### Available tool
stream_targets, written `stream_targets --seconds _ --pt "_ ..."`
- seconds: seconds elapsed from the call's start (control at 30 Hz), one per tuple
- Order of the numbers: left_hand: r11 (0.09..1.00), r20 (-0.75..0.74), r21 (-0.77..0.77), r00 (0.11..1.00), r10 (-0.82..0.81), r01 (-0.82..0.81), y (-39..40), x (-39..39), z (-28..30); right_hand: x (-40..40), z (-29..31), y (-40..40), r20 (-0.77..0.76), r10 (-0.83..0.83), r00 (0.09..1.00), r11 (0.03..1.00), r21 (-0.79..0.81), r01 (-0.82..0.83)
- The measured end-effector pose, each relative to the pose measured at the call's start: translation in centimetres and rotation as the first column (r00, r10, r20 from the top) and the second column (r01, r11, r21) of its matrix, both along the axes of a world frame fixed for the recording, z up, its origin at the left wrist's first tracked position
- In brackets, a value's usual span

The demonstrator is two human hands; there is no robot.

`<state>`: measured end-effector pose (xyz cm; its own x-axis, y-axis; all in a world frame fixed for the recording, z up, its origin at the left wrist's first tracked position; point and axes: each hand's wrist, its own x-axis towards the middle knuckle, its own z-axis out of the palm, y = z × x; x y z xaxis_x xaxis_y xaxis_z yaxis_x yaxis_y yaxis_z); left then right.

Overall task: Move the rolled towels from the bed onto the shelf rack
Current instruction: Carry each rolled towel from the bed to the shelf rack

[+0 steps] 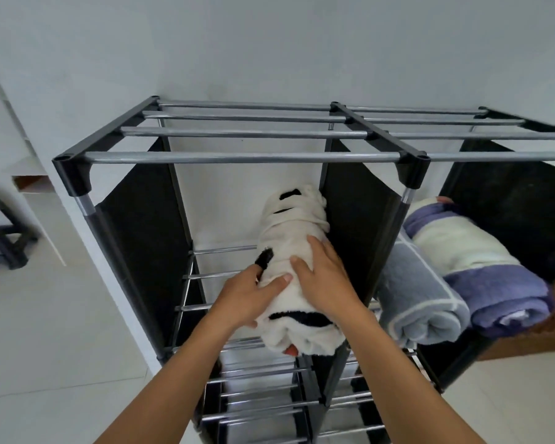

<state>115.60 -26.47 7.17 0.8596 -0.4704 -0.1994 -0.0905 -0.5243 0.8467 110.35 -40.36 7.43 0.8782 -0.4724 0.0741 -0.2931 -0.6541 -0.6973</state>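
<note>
A plain room in a home, by the look of it: a metal-tube shelf rack with black fabric sides stands against a bare white wall on a pale tiled floor, holding rolled towels, with a dark plastic stool nearby

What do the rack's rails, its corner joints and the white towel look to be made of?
Rails: likely metal tubing, shiny silver with highlights. Corner joints: probably moulded black plastic, dull sheen. White towel: plush fleece-like fabric, fuzzy nap with black patches.
</note>
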Motion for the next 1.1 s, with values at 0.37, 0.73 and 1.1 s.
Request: stream_targets --seconds 0.37,0.73,1.1 --pt "0.827 0.609 -0.499 0.784 0.122 0.259 -4.8 -6.5 3.6 -15.5 -5.8 -0.7 -0.012 -0.103 0.995 0.993 0.047 0.104" --pt "0.103 0.120 0.402 0.059 -0.991 0.910 -19.4 -32.9 -8.5 -49.1 -11.6 0.1 -0.311 -0.855 0.416 0.391 0.140 0.910" --pt "-0.596 0.035 0.307 -0.635 -0.772 0.742 -8.2 -78.1 -12.4 -82.6 -13.2 26.8 -0.381 -0.839 -0.389 -0.453 0.091 0.887"
